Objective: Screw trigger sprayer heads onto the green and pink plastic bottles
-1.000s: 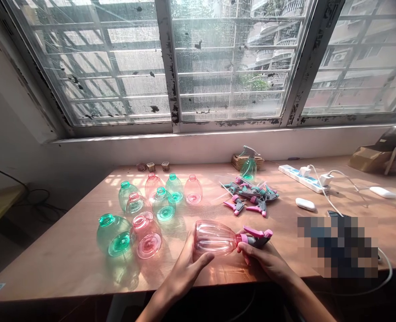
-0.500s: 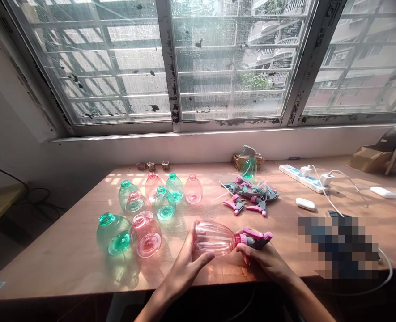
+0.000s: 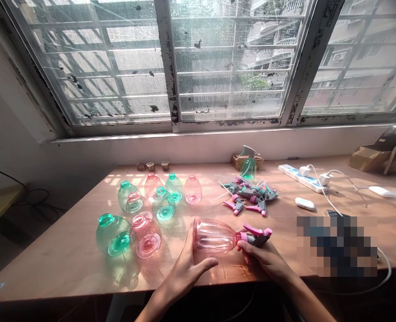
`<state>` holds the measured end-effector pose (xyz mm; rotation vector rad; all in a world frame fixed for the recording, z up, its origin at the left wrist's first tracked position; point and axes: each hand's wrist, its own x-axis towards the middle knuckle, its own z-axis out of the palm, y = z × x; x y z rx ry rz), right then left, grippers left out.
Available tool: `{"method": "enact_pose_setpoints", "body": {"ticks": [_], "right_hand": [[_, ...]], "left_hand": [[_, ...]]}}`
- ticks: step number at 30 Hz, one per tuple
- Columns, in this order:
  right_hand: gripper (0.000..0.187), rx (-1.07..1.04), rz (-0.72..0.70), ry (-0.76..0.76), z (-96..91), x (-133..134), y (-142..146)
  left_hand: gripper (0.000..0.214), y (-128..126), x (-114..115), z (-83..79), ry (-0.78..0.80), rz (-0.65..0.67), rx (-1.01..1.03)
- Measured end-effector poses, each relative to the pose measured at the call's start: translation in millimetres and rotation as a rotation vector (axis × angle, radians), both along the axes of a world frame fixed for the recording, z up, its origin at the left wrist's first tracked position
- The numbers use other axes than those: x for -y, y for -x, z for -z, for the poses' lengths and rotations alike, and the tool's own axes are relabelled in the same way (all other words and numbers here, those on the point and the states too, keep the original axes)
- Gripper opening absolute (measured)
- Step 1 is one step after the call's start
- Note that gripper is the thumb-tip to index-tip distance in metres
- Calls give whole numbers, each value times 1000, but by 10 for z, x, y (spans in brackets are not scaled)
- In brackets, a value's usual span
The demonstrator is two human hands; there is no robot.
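A clear pink spray bottle (image 3: 214, 237) lies on its side in the air above the table's front edge, its base to the left. On its neck sits a pink and grey trigger sprayer (image 3: 256, 236). My right hand (image 3: 261, 257) grips the sprayer's collar by the neck, thumb on the near side; some fingers are hidden behind it. Against the base rests my left hand (image 3: 191, 264), open, its fingers straight and its thumb spread away from the bottle. Left of it stand several open bottles, among them a pink bottle (image 3: 146, 237) and a green bottle (image 3: 113, 235).
Loose trigger sprayers (image 3: 251, 194) lie in a pile beyond my hands. Behind them stands a green spray bottle (image 3: 248, 166) with a grey head. To the right are a power strip (image 3: 301, 179) with cables, a white case (image 3: 305, 204) and a blurred-out patch (image 3: 338, 246).
My left thumb has lifted and spread away from the bottle, and those fingers have straightened along its base. The right hand keeps its grip at the neck.
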<state>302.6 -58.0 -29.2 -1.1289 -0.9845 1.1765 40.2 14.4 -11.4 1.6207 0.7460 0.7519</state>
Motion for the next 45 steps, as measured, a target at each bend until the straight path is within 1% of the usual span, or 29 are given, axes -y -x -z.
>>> {"method": "enact_pose_setpoints", "body": {"ticks": [4, 6, 12, 17, 20, 23, 26, 29, 32, 34, 36, 38, 40, 45], "right_hand": [[45, 16, -19, 5, -5, 14, -23], [45, 9, -20, 9, 3, 5, -23], [48, -53, 32, -7, 28, -44, 12], [50, -86, 59, -22, 20, -51, 27], [49, -95, 59, -18, 13, -41, 32], [50, -99, 58, -14, 19, -40, 26], [49, -99, 56, -17, 35, -48, 12], [50, -103, 60, -15, 49, -52, 8], [52, -102, 58, -13, 44, -40, 16], [48, -91, 51, -9, 27, -22, 23], [44, -67, 38, -9, 4, -1, 27], [45, -42, 27, -15, -17, 17, 27], [45, -27, 21, -18, -26, 26, 22], [45, -20, 11, 10, 6, 9, -6]], "left_hand": [[103, 14, 6, -24, 34, 9, 25], [101, 13, -4, -7, 37, 4, 25], [117, -12, -23, 59, 14, -7, 15], [124, -5, 19, -3, 20, 7, -16], [118, 7, 24, -18, 48, 3, -9], [112, -2, 1, 24, 56, 1, 12], [116, -29, -28, 84, 34, -12, 25], [119, -50, -38, 109, 5, -24, 39], [122, -45, -20, 81, -11, -28, 34], [123, -30, -2, 48, -9, -25, 22], [116, -17, 9, 25, 6, -15, 29], [107, -12, 5, 24, 17, -6, 55], [103, -16, -11, 47, 18, -3, 80], [116, -34, -46, 134, -4, -31, 98]]}}
